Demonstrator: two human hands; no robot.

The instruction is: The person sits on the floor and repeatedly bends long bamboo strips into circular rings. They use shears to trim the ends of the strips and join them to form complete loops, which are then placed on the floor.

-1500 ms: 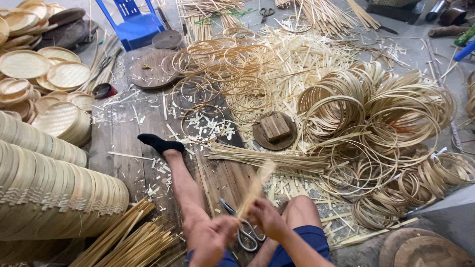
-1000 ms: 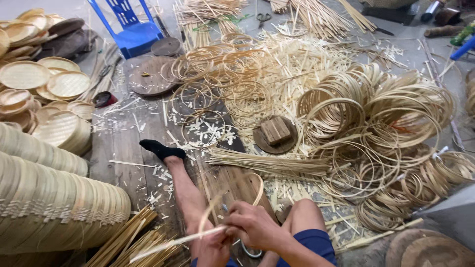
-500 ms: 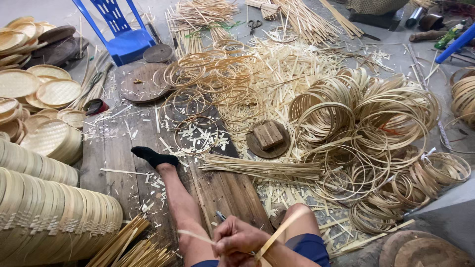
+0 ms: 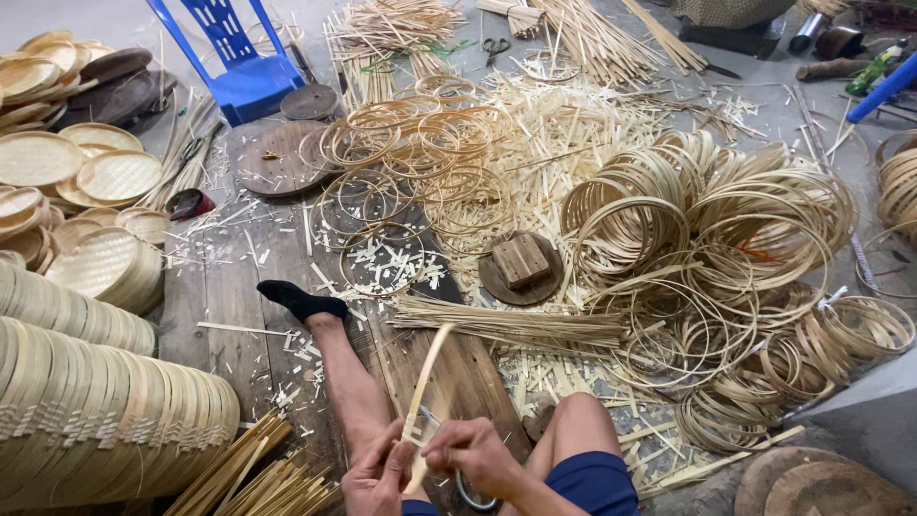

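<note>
I sit on a wooden floor with my left leg stretched out, a black sock on the foot. My left hand and my right hand both grip a thin pale bamboo strip that rises upright between them, bent over near its lower end. Scissors lie on the plank under my right hand, mostly hidden. A bundle of straight bamboo strips lies across the floor just beyond my hands.
Stacked woven bamboo trays fill the left side. Piles of bamboo hoops cover the right, thinner rings the middle. A round wooden block, a blue plastic chair and loose strips lie around.
My hands have worked the bamboo strip: it was held low and bent across my lap, and now it stands upright between both hands. The view has tilted slightly.
</note>
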